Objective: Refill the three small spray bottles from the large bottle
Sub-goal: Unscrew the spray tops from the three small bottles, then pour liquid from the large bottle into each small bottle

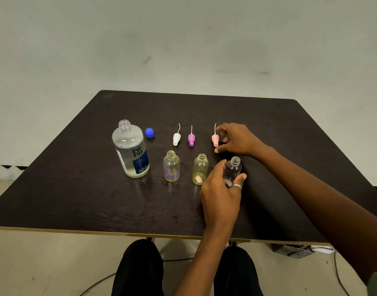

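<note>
The large clear bottle (131,149) stands uncapped at the left of the dark table, partly full, its blue cap (149,132) beside it. Three small bottles stand open in a row: one at the left (171,166), a yellowish one in the middle (200,169), and a clear one at the right (233,167), which my left hand (220,189) grips. Three spray heads lie behind them: white (176,138), purple (191,140) and pink (215,140). My right hand (236,138) hovers by the pink head with fingers loosely spread, just beside it.
The table's (76,199) front edge runs just above my knees. Cables and a grey object (294,251) lie on the floor under the right side. A pale object (6,170) sits on the floor at far left.
</note>
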